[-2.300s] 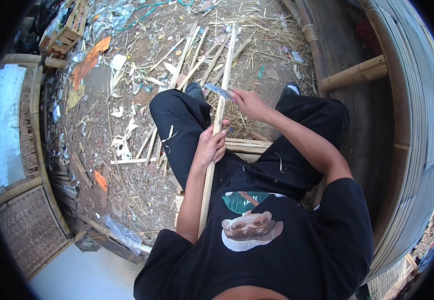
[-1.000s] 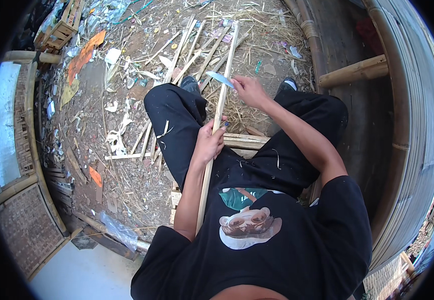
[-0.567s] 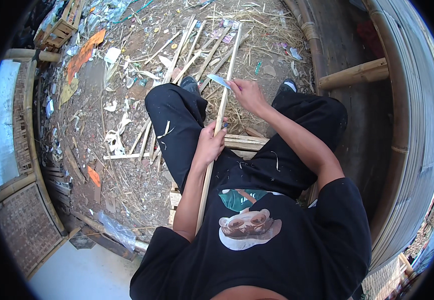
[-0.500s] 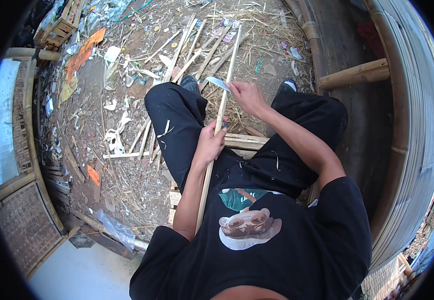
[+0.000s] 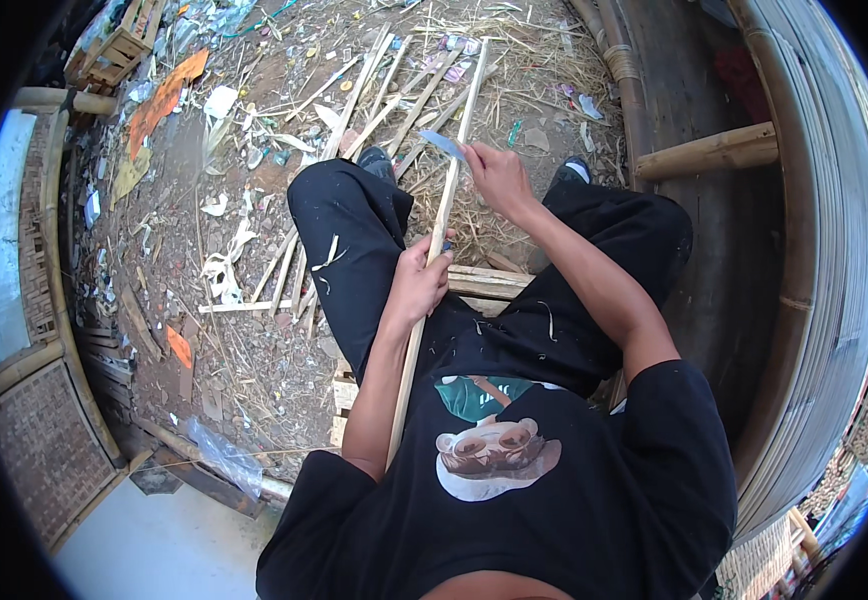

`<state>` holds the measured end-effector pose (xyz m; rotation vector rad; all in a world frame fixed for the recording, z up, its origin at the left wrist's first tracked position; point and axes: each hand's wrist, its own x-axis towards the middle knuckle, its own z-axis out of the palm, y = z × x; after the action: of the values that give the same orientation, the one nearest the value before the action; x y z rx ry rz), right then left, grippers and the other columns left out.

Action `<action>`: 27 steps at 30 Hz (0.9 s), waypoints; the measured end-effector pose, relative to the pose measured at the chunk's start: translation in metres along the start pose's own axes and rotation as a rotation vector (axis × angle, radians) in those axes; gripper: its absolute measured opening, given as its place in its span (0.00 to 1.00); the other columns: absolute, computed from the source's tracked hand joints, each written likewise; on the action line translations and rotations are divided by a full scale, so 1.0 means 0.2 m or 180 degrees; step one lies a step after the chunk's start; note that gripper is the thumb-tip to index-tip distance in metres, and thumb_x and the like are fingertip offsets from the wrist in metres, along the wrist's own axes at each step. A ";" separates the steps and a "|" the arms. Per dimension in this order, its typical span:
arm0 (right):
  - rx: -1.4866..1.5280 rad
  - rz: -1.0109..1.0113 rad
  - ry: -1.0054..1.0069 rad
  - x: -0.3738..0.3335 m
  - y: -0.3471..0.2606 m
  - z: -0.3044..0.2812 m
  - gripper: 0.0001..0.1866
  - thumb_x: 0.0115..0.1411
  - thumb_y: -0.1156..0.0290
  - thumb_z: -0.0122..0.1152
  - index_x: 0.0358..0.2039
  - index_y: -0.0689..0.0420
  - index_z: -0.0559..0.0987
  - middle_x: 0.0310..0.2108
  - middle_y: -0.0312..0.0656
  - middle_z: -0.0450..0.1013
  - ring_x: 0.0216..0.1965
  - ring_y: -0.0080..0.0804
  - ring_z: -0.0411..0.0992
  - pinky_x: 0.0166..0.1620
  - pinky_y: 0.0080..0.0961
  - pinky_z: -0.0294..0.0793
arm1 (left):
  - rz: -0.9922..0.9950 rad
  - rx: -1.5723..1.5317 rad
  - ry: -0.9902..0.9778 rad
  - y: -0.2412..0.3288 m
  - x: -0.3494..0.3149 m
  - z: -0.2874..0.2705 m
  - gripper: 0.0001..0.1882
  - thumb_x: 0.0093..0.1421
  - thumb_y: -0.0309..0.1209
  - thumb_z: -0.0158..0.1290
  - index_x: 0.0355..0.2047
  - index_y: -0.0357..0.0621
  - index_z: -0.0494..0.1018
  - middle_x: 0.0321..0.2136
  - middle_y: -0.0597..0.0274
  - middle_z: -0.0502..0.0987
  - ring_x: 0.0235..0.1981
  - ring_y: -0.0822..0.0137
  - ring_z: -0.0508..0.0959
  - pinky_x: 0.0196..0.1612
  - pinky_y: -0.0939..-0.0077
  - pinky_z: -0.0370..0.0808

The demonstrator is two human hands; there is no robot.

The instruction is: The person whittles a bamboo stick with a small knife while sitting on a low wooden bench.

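Note:
A long pale bamboo strip [image 5: 447,196] slants up and away from beside my body, between my legs. Wrapped round its middle is my left hand [image 5: 421,278], closed on it, with something small and dark blue at the fingers. Farther up the strip, my right hand [image 5: 500,180] grips a knife; its handle is hidden in the fist. The knife's blade [image 5: 441,144] lies across the strip and points to the left. Thin curled shavings [image 5: 330,253] cling to my black trousers.
More bamboo strips [image 5: 362,92] lie on the littered ground beyond my feet. A wooden crate [image 5: 119,45] stands at the far left. Woven bamboo panels [image 5: 49,425] border the left side; a bamboo pole [image 5: 709,152] juts in at the right. A clear plastic bag [image 5: 222,455] lies lower left.
My right hand and the knife have moved slightly up and away along the strip. My left hand keeps its hold in nearly the same place.

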<state>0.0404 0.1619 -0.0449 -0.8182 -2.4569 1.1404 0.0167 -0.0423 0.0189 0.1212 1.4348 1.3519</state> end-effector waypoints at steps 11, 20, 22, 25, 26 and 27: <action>-0.0168 0.0134 0.0266 0.10 0.12 0.08 0.22 0.66 0.55 0.46 0.26 0.59 0.76 0.19 0.58 0.71 0.25 0.59 0.72 0.29 0.49 0.71 | -0.0047 0.0197 0.0187 -0.02 0.00 0.02 0.19 0.65 0.24 0.43 0.57 0.41 0.63 0.11 0.77 0.53 0.06 0.82 0.52 0.09 0.83 0.51; 0.0007 0.0276 -0.0061 0.08 0.13 0.09 0.21 0.66 0.56 0.44 0.31 0.60 0.78 0.20 0.59 0.71 0.26 0.59 0.73 0.31 0.48 0.71 | -0.0091 0.0188 0.0141 -0.03 0.00 0.02 0.20 0.63 0.25 0.44 0.56 0.38 0.63 0.11 0.77 0.58 0.08 0.82 0.56 0.10 0.82 0.52; -0.0006 0.0305 -0.0084 0.07 0.12 0.08 0.21 0.67 0.56 0.44 0.32 0.60 0.78 0.20 0.59 0.71 0.26 0.59 0.73 0.31 0.48 0.71 | -0.0114 0.0190 0.0122 -0.02 0.00 0.02 0.20 0.63 0.25 0.44 0.56 0.38 0.63 0.11 0.77 0.58 0.08 0.82 0.56 0.11 0.82 0.52; -0.0005 0.0230 -0.0192 0.04 0.10 0.06 0.21 0.67 0.57 0.44 0.32 0.59 0.78 0.21 0.59 0.71 0.26 0.58 0.73 0.32 0.48 0.71 | -0.0156 0.0234 0.0138 -0.02 0.00 0.03 0.20 0.64 0.24 0.43 0.57 0.40 0.62 0.11 0.77 0.56 0.08 0.82 0.55 0.10 0.82 0.51; 0.0010 0.0135 -0.0279 0.02 0.10 0.06 0.20 0.67 0.57 0.43 0.32 0.59 0.78 0.21 0.59 0.71 0.27 0.58 0.73 0.32 0.48 0.71 | -0.0183 0.0276 0.0171 -0.02 0.00 0.03 0.21 0.65 0.24 0.43 0.59 0.42 0.62 0.11 0.78 0.54 0.07 0.82 0.53 0.09 0.82 0.50; 0.0006 0.0143 -0.0276 0.00 0.09 0.07 0.20 0.67 0.57 0.43 0.32 0.59 0.78 0.21 0.59 0.71 0.27 0.58 0.73 0.32 0.48 0.71 | -0.0188 0.0277 0.0163 -0.03 0.00 0.03 0.21 0.65 0.24 0.43 0.59 0.42 0.62 0.11 0.78 0.54 0.07 0.82 0.53 0.09 0.82 0.50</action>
<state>0.0399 0.1632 -0.0682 -0.8442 -2.5186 1.2182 0.0240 -0.0405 0.0165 0.1009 1.5293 1.2528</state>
